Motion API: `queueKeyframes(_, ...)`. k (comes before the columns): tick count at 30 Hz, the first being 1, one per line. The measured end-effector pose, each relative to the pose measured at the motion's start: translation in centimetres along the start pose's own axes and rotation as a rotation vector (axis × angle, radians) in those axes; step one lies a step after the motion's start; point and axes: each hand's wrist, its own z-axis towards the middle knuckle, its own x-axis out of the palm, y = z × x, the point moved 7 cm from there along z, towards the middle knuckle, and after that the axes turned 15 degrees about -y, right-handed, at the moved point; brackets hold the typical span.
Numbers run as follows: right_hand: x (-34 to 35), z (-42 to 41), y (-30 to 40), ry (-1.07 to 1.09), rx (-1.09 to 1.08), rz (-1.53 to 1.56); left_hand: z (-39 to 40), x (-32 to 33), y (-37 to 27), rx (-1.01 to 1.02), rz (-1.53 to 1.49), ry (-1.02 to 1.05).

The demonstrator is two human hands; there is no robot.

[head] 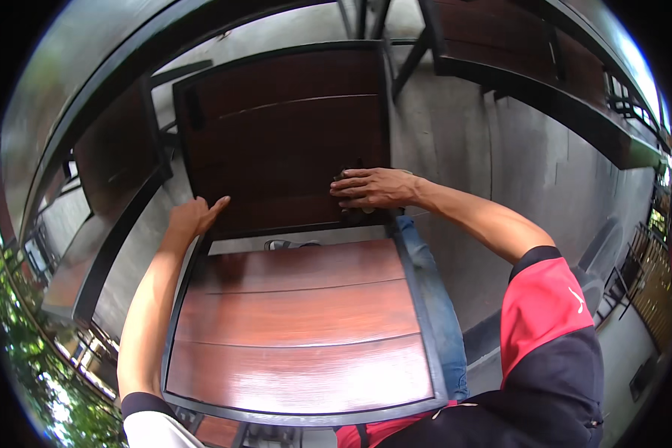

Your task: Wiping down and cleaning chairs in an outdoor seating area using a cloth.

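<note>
In front of me stands a chair with a wooden slat backrest point(299, 330) in a dark frame, its top edge near my waist. Beyond it lies the dark wooden seat point(280, 134). My right hand point(375, 189) is palm down at the seat's near right part, fingers stretched to the left, over a small dark item that it mostly hides; what that is, I cannot tell. At the left side of the chair frame is my left hand point(197, 215), its thumb pointing to the right over the seat's corner. Whether its fingers grip the frame is hidden.
Another dark wooden chair point(117, 134) stands to the left. A dark-framed wooden piece of furniture point(515, 89) is at the upper right. Grey concrete floor point(453, 134) shows between them. A shoe point(291, 245) shows through the gap below the backrest.
</note>
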Motion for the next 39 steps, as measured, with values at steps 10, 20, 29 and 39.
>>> queueKeyframes(10,-4.4,-19.1,-4.6,-1.316,1.646,0.517,0.4,-11.6,-24.7,0.653,-0.174,-0.849)
queueKeyframes(20,5.7,-12.5,-1.5,-1.260,1.731,0.751,2.6,-6.0,-33.2,0.588,-0.172,-0.986)
queueKeyframes(29,2.0,-10.1,-8.8,-1.500,1.528,0.593,3.5,-3.6,-33.4,0.650,-0.367,-0.573)
queueKeyframes(39,-4.7,-7.4,-23.8,-1.463,1.435,0.328,4.2,-3.8,-33.4,0.594,-0.424,-0.323)
